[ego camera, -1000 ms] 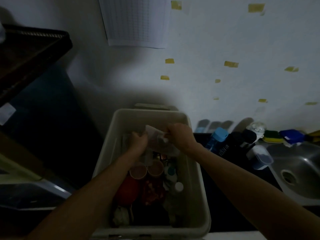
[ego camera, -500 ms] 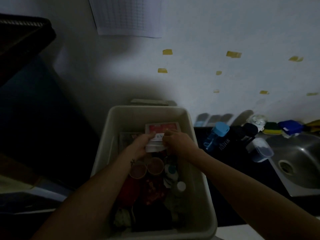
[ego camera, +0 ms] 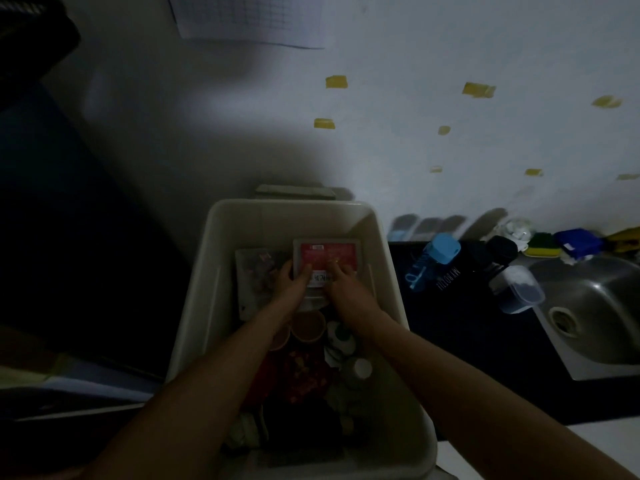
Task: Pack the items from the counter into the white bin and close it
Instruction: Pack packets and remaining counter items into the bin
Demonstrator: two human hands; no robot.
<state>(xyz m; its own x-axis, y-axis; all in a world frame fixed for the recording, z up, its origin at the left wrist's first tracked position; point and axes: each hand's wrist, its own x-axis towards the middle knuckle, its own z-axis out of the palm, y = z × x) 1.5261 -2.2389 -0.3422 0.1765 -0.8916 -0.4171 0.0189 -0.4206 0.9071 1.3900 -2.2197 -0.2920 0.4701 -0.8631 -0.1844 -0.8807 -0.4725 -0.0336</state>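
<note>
The white bin (ego camera: 199,306) stands open, with dark, hard-to-read items and a red bag (ego camera: 304,375) in its near half. A white-capped bottle (ego camera: 362,367) lies beside the bag, and two cups (ego camera: 308,327) stand past them. Both forearms reach over these.

The left hand (ego camera: 289,289) holds the near-left edge of a red pack (ego camera: 329,254), thumb on top and fingers alongside. The right hand (ego camera: 346,292) lies close beside it, fingers fairly straight on the pack's face. The pack lies flat at the bin's far end, near the far wall. A second packet (ego camera: 256,271) lies just left of it.

A strip of bare floor shows along the pack's right side. Right of the bin, on the black tabletop (ego camera: 467,341), stand a blue-capped bottle (ego camera: 440,251) and other containers. The sink (ego camera: 595,306) is beyond them.
</note>
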